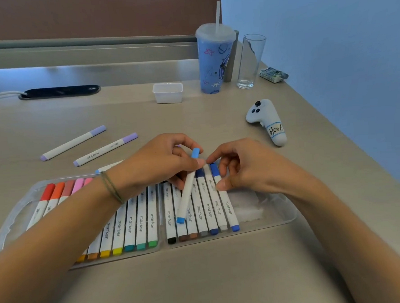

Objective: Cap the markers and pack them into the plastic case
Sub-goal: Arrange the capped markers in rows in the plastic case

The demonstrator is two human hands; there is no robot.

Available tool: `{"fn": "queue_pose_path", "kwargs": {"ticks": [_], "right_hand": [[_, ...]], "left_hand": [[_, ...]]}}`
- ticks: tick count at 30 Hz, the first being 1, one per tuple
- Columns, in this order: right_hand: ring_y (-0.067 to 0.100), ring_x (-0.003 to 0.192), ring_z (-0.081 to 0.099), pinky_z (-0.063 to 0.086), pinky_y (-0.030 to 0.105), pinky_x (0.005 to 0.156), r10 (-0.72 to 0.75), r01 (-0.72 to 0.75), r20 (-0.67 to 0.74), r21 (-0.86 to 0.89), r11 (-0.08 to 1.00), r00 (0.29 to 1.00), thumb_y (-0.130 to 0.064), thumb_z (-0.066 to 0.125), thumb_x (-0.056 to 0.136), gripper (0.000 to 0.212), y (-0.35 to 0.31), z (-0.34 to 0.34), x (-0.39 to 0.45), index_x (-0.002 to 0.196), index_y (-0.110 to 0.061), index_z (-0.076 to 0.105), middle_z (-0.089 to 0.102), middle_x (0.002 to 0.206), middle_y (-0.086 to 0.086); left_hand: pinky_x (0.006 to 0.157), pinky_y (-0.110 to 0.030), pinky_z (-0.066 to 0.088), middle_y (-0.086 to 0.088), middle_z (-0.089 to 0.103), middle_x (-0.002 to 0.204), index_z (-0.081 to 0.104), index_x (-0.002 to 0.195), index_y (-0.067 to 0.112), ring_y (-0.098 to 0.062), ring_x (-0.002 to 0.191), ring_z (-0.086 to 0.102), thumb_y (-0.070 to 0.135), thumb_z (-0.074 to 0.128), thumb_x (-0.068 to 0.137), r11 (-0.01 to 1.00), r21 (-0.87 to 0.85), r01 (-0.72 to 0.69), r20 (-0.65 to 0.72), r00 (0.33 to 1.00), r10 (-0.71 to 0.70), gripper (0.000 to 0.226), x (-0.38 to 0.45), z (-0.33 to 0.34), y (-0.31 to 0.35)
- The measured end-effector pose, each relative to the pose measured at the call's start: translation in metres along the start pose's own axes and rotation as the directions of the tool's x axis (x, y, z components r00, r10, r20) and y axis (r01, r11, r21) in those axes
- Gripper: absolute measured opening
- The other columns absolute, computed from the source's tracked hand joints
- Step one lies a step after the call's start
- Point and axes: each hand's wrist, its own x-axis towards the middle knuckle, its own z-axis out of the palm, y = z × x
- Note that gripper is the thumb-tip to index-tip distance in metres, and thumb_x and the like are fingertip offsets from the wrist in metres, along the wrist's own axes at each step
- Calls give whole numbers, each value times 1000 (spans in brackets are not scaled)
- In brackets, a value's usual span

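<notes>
Lying loose beyond two hands [162, 163]: two lilac-capped markers [73, 142].

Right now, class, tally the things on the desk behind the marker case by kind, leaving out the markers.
Lidded tumbler with straw: 1
Clear drinking glass: 1
Small white tub: 1
White handheld controller: 1
Crumpled wrapper: 1
Total: 5

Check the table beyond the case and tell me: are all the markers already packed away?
No: two purple-capped markers lie loose on the table beyond the plastic case, and the left hand holds a light blue marker.
</notes>
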Motion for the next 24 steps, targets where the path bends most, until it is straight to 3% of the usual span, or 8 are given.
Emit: {"fn": "queue_pose_path", "kwargs": {"ticks": [7,9,11,12,14,18,24], "right_hand": [[6,77,63,52,24,75,0,-5,-60,-87,996,998,-28,88,76,45,-3,3,-3,113,-34,64,66,83,-9],[4,73,63,51,20,71,-32,32,-115,-5,999,993,-26,87,79,33,-3,-1,-4,107,-29,70,69,79,-8],[3,70,64,49,14,68,-51,83,-207,149,985,977,-22,77,89,7,-5,-7,-7,95,-20,77,73,77,-3],[3,69,64,49,13,68,-44,93,-215,223,970,976,-22,71,94,10,-6,-10,-9,89,-17,79,75,76,-1],[5,66,62,49,17,65,-25,71,-144,321,945,989,-25,63,100,27,-9,-12,-13,84,-12,80,76,74,3],[11,66,61,47,21,61,-35,41,-23,409,912,999,-36,60,99,38,-13,-10,-16,89,-6,81,76,76,10],[12,64,57,47,21,57,-15,-1,32,472,882,999,-23,67,97,25,-12,-8,-15,92,-2,79,70,71,6]], "left_hand": [[55,-25,57,-14,76,79,61,111,13,-28,73,75,22,72,90,999,-29,-22,-67,998,20,26,-2,3,3],[57,-26,58,-19,75,82,63,110,11,-31,71,72,23,72,90,997,-66,-50,-86,995,44,25,-4,4,5],[64,-30,62,-20,75,85,64,111,11,-33,75,73,19,71,90,990,-119,-81,-92,993,70,23,-6,4,7],[68,-32,63,-18,76,86,65,112,10,-33,79,75,15,70,91,984,-149,-93,-93,993,80,22,-7,4,7],[71,-33,64,-15,77,88,64,115,9,-31,83,76,7,65,94,971,-212,-115,-93,991,97,21,-8,4,9],[72,-32,62,-18,76,94,61,116,8,-32,87,75,0,59,96,941,-294,-167,-86,985,148,21,-9,4,10],[90,-36,59,-18,74,107,56,109,8,-32,99,73,-9,51,96,909,-359,-213,-26,975,219,23,-7,5,9]]}}
